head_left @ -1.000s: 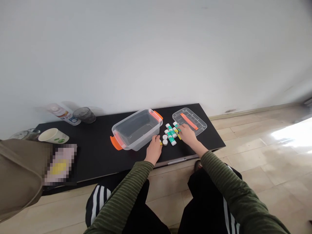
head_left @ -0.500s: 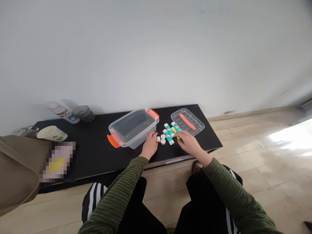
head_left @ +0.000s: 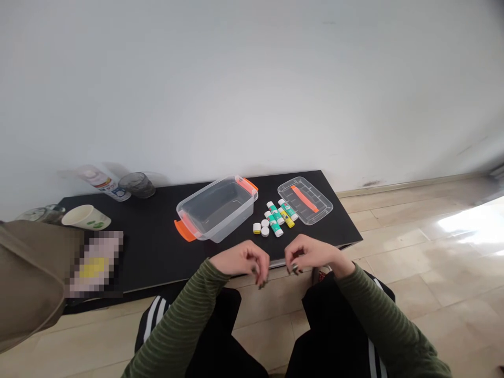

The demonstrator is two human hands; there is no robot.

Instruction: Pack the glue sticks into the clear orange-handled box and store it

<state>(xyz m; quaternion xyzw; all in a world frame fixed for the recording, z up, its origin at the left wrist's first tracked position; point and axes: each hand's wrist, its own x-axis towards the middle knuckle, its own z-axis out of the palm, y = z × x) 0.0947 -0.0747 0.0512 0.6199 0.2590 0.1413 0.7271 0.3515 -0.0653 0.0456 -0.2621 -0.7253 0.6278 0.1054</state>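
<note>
My left hand [head_left: 244, 258] hangs at the table's front edge, fingers loosely bent downward and apart, with nothing in them. Facing it, my right hand [head_left: 309, 253] is also empty, its fingers curled but not closed. Just beyond both hands lie several glue sticks with green labels [head_left: 274, 224] and one with a yellow label [head_left: 286, 217]. Left of them is a group of small white caps [head_left: 265, 231], one with a yellow band [head_left: 256, 229]. Neither hand touches these. A clear plastic box [head_left: 216, 210] with orange handles stands without its lid beyond my left hand.
The box's clear lid [head_left: 321, 202] with an orange handle lies on the black table [head_left: 157, 257] at right. Toward the left stand a paper cup [head_left: 84, 217], a dark glass [head_left: 137, 185] and a spray can [head_left: 106, 184]. A brown cloth-like shape [head_left: 31, 278] fills the left edge.
Both hands have pulled back from the glue sticks and caps toward my body, leaving them on the table. The yellow-labelled stick, earlier under my right hand, now shows fully.
</note>
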